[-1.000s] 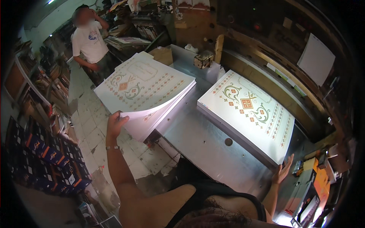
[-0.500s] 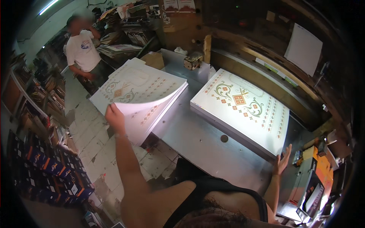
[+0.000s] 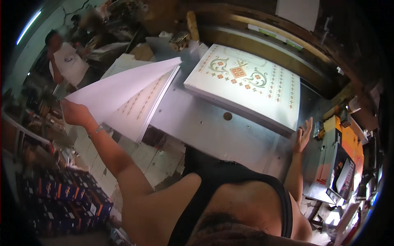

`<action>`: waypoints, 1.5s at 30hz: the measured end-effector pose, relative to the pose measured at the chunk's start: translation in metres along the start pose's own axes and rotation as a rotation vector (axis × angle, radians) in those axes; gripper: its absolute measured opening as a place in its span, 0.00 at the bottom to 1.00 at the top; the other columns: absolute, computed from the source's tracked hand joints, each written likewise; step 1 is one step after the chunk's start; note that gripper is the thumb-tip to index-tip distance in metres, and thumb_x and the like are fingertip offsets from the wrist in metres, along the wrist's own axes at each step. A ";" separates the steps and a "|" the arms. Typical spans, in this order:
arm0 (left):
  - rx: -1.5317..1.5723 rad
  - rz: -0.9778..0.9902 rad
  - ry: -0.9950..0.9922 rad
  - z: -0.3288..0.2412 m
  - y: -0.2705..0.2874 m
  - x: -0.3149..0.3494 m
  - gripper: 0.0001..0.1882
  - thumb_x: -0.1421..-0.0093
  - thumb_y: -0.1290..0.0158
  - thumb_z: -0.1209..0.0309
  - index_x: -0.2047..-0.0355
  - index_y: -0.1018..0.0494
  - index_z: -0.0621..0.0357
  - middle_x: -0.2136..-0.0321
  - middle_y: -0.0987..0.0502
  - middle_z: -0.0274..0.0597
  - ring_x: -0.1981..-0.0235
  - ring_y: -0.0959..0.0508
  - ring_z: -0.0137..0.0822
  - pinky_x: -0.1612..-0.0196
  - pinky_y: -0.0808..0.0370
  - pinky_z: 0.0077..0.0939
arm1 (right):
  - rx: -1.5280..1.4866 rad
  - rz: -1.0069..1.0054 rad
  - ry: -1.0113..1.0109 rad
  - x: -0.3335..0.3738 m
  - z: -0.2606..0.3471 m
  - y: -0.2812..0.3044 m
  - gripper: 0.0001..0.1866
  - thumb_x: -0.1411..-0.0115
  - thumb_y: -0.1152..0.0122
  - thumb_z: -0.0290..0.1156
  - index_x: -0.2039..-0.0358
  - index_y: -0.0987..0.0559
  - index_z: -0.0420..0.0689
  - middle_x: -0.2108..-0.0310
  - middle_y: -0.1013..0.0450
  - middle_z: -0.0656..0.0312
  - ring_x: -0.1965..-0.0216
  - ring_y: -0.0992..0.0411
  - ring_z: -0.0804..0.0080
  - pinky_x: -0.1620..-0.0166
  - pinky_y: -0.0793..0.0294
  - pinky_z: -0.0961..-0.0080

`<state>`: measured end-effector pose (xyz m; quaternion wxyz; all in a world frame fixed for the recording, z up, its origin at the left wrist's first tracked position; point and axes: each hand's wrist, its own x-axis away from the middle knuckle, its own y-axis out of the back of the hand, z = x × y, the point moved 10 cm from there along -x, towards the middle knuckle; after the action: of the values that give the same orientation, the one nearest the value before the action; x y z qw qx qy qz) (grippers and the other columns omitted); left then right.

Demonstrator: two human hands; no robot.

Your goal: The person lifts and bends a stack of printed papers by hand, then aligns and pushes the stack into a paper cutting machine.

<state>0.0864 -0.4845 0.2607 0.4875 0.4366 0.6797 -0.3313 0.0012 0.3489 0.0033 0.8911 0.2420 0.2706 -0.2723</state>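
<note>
My left hand (image 3: 76, 113) is closed on the near-left corner of a large sheet of paper (image 3: 117, 84). The sheet is lifted and bent over, showing its plain white underside. Beneath it lies the left stack of printed sheets (image 3: 145, 102), with rows of small orange-brown motifs. A second, thick stack of printed sheets (image 3: 269, 88) rests to the right, its top bearing orange diamonds and green scrolls. Beside that stack's near-right corner is my right hand (image 3: 303, 136), open with its fingers apart and holding nothing. Whether it touches the paper edge I cannot tell.
Both stacks lie on a grey metal table (image 3: 193, 129) with a round dark spot near its middle. A metal cabinet-like unit (image 3: 324, 168) stands at the right. Dark printed boxes (image 3: 67, 197) are piled at lower left. Another person (image 3: 67, 61) stands at the far left.
My left hand has pulled the sheet's corner farther left, folding more of it up off the left stack. My right hand stays by the right stack's corner. The whole view has shifted.
</note>
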 end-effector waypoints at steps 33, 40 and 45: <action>1.682 -0.040 -0.913 -0.471 0.301 0.039 0.27 0.50 0.47 0.40 0.84 0.29 0.52 0.86 0.29 0.31 0.82 0.25 0.32 0.79 0.33 0.27 | -0.626 -0.156 0.170 0.053 0.176 -0.042 0.42 0.56 0.21 0.41 0.47 0.35 0.34 0.56 0.31 0.57 0.56 0.31 0.68 0.51 0.31 0.71; 1.666 0.059 -0.945 -0.507 0.303 0.068 0.28 0.49 0.47 0.40 0.84 0.28 0.53 0.84 0.26 0.35 0.79 0.22 0.34 0.77 0.31 0.30 | -0.433 -0.168 0.222 0.018 0.243 0.039 0.33 0.50 0.29 0.24 0.46 0.35 0.34 0.54 0.29 0.55 0.55 0.29 0.70 0.53 0.26 0.71; 1.741 0.291 -1.082 -0.537 0.285 0.071 0.26 0.50 0.45 0.41 0.75 0.24 0.53 0.74 0.22 0.38 0.69 0.20 0.38 0.69 0.26 0.38 | -0.504 -0.370 0.271 -0.017 0.197 0.075 0.27 0.50 0.31 0.18 0.49 0.31 0.34 0.56 0.27 0.57 0.56 0.28 0.70 0.52 0.27 0.72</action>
<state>0.1368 0.1189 0.3498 0.2785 0.5086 -0.1646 -0.7980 0.1047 0.2959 0.1799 0.8141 -0.0050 0.4849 -0.3195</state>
